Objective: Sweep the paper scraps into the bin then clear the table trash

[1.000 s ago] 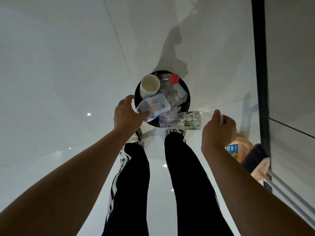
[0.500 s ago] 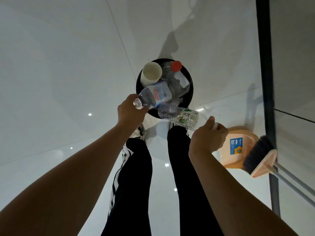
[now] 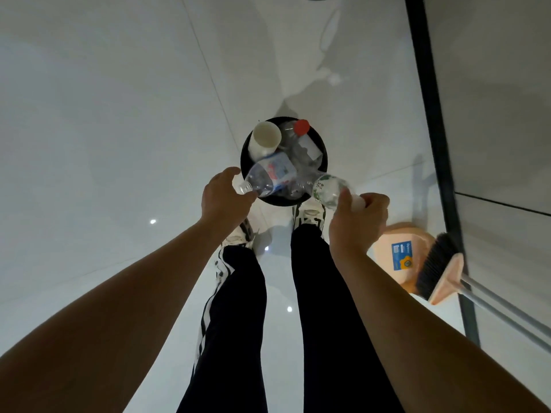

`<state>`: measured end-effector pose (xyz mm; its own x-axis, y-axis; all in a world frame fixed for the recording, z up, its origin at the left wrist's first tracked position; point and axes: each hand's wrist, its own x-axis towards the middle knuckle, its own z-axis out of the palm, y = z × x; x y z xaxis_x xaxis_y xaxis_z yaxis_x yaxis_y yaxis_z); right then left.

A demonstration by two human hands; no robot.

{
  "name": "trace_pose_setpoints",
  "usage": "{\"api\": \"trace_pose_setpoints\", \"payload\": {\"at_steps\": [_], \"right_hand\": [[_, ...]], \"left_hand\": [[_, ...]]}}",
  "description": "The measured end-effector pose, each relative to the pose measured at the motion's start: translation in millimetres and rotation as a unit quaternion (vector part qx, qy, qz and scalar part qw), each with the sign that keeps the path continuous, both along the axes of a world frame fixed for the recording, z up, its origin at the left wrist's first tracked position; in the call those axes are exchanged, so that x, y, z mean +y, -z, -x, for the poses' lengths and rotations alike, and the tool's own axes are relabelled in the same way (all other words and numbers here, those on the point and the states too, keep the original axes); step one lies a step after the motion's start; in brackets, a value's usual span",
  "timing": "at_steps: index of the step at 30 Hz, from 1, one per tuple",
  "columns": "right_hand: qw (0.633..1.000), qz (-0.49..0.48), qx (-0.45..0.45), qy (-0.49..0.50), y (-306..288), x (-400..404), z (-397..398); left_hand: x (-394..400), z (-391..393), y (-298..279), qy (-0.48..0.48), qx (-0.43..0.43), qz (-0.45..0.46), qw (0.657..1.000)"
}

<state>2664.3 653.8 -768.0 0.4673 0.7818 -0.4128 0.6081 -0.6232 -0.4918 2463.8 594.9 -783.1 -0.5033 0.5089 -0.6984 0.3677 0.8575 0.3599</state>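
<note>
A clear plastic bottle with a green label [image 3: 328, 189] is gripped by the right hand [image 3: 357, 222] over the round black bin [image 3: 247, 153]; a clear bottle with a red-blue label [image 3: 268, 175] is pinched at its neck by the left hand [image 3: 223, 201].

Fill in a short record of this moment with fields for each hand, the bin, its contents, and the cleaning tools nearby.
left hand: left hand holds the neck of a clear bottle with a blue and red label, tilted over the bin
right hand: right hand grips the capped end of a clear bottle with a green label, its base pointing into the bin
bin: black round bin on the white floor, in front of the person's shoes
contents: white paper cup, red-capped bottle, crumpled clear plastic
tools: peach dustpan and broom to the right
</note>
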Motion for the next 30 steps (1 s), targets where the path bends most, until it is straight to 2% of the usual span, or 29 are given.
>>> {"api": "trace_pose_setpoints", "payload": {"at_steps": [7, 13, 16, 20, 23, 28, 30], "right_hand": [[0.981, 0.041, -0.012, -0.189, 22, -12, 40], [0.951, 0.074, 0.006, -0.300, 20, -38, 52], [0.912, 0.034, -0.015, -0.408, 20, -36, 58], [0.826, 0.073, -0.070, -0.555, 30, -26, 67], [0.801, 0.102, -0.099, -0.581, 35, -26, 75], [0.790, 0.137, -0.125, -0.584, 30, -30, 81], [0.797, 0.144, -0.109, -0.576, 21, -31, 77]], "left_hand": [[-13, 1, 0, -0.005, -0.004, -0.001, 1.000], [-20, 2, -11, 0.002, -0.008, -0.013, 1.000], [-20, 10, -15, 0.012, -0.008, -0.027, 1.000], [-25, 20, -13, 0.007, -0.005, -0.036, 0.999], [-32, 25, -11, 0.002, -0.004, -0.035, 0.999], [-40, 32, -14, -0.015, -0.026, -0.021, 0.999], [-41, 34, -23, -0.013, -0.027, -0.027, 0.999]]}}
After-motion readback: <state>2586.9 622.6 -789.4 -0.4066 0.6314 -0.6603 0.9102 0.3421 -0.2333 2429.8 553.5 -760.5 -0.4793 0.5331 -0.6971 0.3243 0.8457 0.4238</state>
